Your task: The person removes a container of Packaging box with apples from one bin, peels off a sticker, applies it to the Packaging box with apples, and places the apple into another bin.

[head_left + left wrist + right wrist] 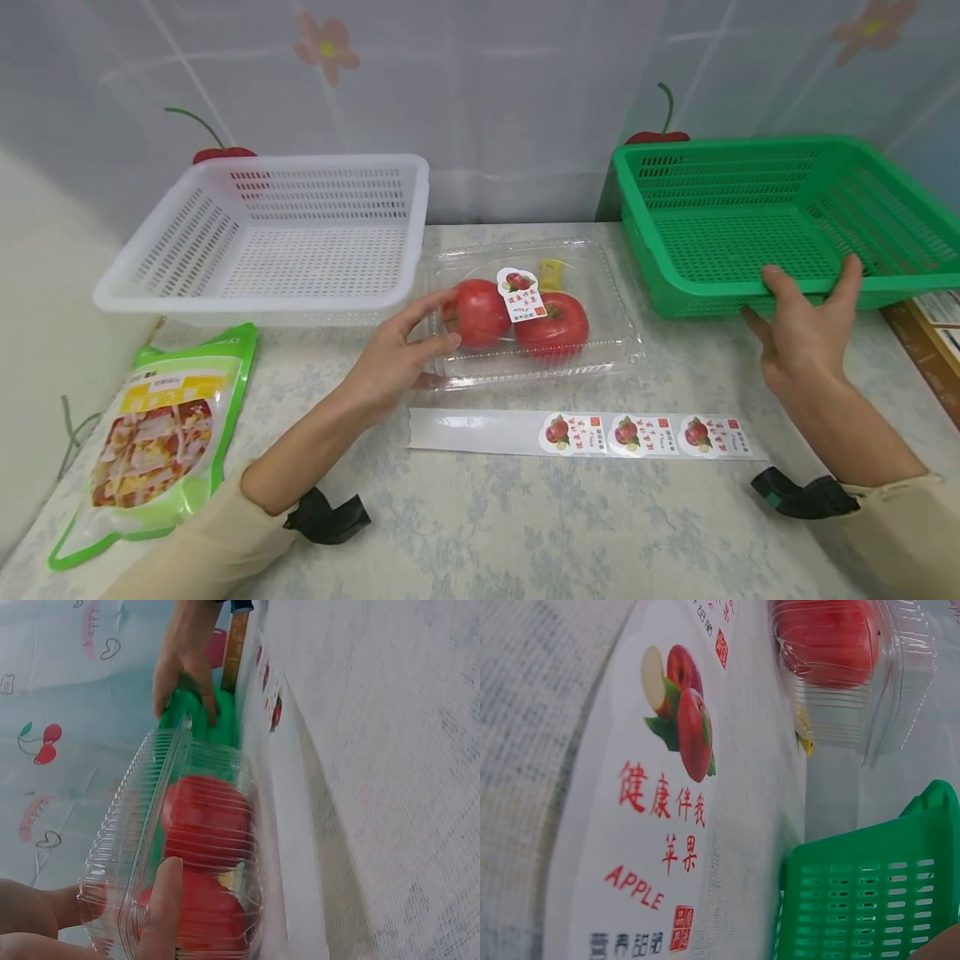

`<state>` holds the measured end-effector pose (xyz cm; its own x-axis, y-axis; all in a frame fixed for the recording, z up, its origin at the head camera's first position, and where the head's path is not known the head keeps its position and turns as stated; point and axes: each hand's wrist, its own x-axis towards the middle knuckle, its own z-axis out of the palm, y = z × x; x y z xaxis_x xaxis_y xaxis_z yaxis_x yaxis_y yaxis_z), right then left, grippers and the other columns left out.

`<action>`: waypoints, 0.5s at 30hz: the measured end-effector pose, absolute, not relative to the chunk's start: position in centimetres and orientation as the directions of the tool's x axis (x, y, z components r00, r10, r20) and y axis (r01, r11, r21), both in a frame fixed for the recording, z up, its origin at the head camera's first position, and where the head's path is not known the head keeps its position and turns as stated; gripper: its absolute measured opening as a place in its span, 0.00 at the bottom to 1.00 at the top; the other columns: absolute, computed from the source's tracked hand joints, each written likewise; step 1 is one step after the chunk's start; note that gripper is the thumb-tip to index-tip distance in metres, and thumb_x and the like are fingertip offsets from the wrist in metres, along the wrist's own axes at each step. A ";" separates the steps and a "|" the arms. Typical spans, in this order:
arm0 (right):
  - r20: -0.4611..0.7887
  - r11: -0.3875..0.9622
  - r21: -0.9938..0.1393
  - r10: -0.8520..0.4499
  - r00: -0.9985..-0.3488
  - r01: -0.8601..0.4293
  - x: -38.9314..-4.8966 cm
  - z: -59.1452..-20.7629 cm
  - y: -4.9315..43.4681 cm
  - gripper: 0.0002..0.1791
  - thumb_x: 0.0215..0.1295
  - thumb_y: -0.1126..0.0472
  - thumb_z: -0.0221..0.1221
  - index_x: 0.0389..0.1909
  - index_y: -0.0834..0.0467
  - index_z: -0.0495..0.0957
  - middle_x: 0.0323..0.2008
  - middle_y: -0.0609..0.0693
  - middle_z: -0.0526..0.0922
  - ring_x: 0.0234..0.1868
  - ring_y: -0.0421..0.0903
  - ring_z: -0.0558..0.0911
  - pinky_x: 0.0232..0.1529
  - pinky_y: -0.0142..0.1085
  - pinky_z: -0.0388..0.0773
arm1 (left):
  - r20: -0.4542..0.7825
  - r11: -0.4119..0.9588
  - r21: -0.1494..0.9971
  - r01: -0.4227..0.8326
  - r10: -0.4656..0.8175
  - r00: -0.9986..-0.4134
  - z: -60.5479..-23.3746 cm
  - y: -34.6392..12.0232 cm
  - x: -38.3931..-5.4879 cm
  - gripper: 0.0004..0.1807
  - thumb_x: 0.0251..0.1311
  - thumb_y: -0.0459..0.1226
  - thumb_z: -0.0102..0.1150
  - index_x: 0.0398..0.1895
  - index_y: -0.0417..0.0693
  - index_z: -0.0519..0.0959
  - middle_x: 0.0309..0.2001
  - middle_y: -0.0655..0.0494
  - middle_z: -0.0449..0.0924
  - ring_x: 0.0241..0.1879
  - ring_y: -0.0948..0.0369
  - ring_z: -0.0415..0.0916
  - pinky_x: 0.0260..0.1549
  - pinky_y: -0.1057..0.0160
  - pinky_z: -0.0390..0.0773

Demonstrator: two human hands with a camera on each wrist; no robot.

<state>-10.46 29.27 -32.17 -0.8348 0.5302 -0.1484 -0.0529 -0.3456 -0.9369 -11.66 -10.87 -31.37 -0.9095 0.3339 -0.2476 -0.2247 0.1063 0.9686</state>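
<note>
A clear plastic clamshell box [480, 375] holds two red tomatoes [553, 327] and a small yellow packet [551, 274]. On its lid sits an apple sticker [521, 294]. My left hand [393, 354] grips the box's left end between thumb and fingers, seen also in the left wrist view, where the box [142, 825] shows ridged sides. Over at the right, my right hand [810, 337] holds the front rim of a green plastic basket [735, 292], some fingers over the rim. That basket [877, 885] shows its slotted side in the right wrist view.
In front of the box lies a backing strip [472, 429] with three apple stickers. A white basket [255, 304] stands at the back left, with a green-edged food bag [161, 433] before it. A patterned curtain [517, 108] hangs behind. Printed items [941, 308] lie at the right edge.
</note>
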 end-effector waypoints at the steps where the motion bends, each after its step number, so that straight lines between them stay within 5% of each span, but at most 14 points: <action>1: -0.149 -0.343 -0.938 0.534 -0.832 -0.052 -10.5 -32.2 29.3 0.51 0.70 0.61 0.58 0.75 0.26 0.32 0.75 0.34 0.30 0.74 0.40 0.49 0.71 0.49 0.50 | -0.254 0.097 0.967 -0.235 0.322 -0.912 -31.3 -10.8 -11.6 0.32 0.66 0.31 0.58 0.72 0.59 0.66 0.73 0.60 0.54 0.58 0.46 0.72 0.35 0.56 0.83; 8: -0.154 -0.335 -0.941 0.547 -0.823 -0.047 -10.5 -32.1 29.2 0.50 0.71 0.63 0.56 0.75 0.26 0.32 0.75 0.35 0.30 0.74 0.41 0.49 0.70 0.48 0.52 | -0.285 0.042 0.958 -0.284 0.276 -0.918 -30.5 -10.0 -9.7 0.34 0.64 0.31 0.60 0.70 0.67 0.68 0.73 0.67 0.51 0.53 0.52 0.74 0.32 0.61 0.81; 15: -0.155 -0.348 -0.935 0.562 -0.812 -0.063 -10.6 -32.2 29.1 0.51 0.71 0.65 0.56 0.76 0.26 0.33 0.75 0.35 0.31 0.73 0.42 0.52 0.69 0.48 0.54 | -0.233 -0.028 0.968 -0.249 0.264 -0.936 -29.4 -9.3 -8.3 0.35 0.63 0.30 0.60 0.72 0.64 0.67 0.72 0.67 0.52 0.51 0.53 0.75 0.35 0.58 0.83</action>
